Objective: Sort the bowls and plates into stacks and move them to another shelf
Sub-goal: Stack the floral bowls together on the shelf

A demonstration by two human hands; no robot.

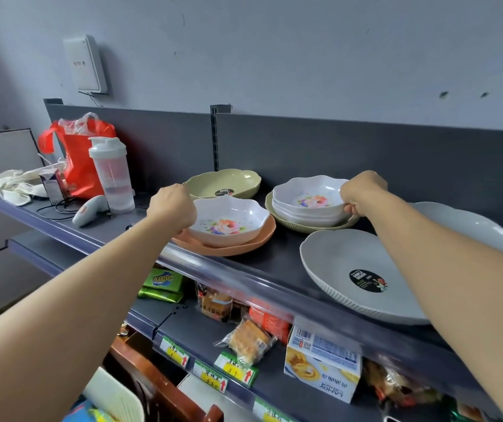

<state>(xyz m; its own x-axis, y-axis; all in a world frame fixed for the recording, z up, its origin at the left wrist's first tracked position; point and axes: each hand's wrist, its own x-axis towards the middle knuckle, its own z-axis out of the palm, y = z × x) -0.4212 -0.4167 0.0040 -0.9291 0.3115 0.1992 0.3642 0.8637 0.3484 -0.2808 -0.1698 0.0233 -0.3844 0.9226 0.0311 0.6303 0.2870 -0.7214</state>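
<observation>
1. White floral bowls sit in two places on your top shelf [274, 269]: a single floral bowl [228, 222] rests in an orange plate [244, 246], and a stack of floral bowls [308, 205] sits in a beige ribbed plate [302, 226] just to its right.
2. Your left hand [172, 210] is at the left rim of the single floral bowl, knuckles up; its fingers curl down over the rim and grip it, though the fingertips themselves are hidden from view.
3. Your right hand [363, 193] is at the right rim of the stack, with its fingers [349, 208] closed on the edge of the bowls.
4. Behind the single bowl, against the shelf's dark back panel, lies a green scalloped dish [224, 182] with a black sticker inside.
5. Nearest you on the right lies a large grey plate [347, 269] with a black label, and a second grey plate [469, 226] shows beyond your right forearm, partly hidden by it.
6. At the left end of the shelf stand a clear shaker bottle [111, 175], a red bag [81, 156] and a pale handheld device [90, 210].
7. On the lower shelf [201, 333] you have wrapped snacks and a boxed product, with price tags along the edge.
</observation>
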